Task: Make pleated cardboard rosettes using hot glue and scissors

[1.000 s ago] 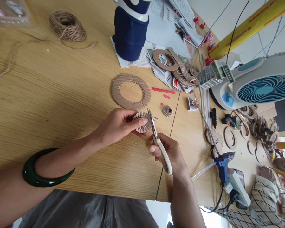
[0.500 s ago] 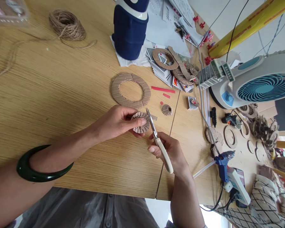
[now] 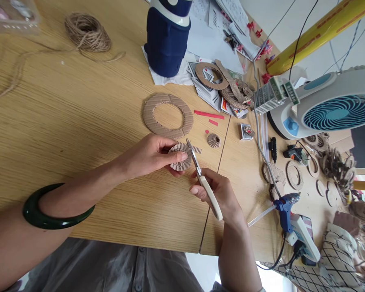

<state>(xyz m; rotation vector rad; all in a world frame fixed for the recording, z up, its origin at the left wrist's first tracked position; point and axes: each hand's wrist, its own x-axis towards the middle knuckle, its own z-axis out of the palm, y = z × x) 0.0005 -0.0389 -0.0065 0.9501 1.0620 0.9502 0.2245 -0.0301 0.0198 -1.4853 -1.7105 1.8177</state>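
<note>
Between the thumb and fingers of my left hand [image 3: 158, 154] is a small round rosette of corrugated cardboard [image 3: 180, 163], its pleats fanning out from the middle. My right hand [image 3: 217, 194] is closed around white-handled scissors [image 3: 208, 191]. Their blades look closed or nearly so, with the tips beside the rosette's right edge; whether they touch it I cannot tell. A ridged cardboard strip [image 3: 197, 150] shows just behind the blades. Beyond my left hand lies a flat cardboard ring [image 3: 148, 115]. A second pleated rosette [image 3: 214, 140] rests to the right, near red paper strips [image 3: 209, 115].
A dark blue jug [image 3: 167, 42] stands at the back, with a twine coil [image 3: 87, 32] to its left. Playing cards [image 3: 207, 94] and cardboard pieces lie right of it. Further right are a fan [image 3: 337, 109], a blue glue gun [image 3: 286, 211], its cord and several cardboard rings.
Both hands, the rosette and the scissors hold almost the same pose. The view has shifted very slightly, and a little more of the ridged strip shows behind the rosette.
</note>
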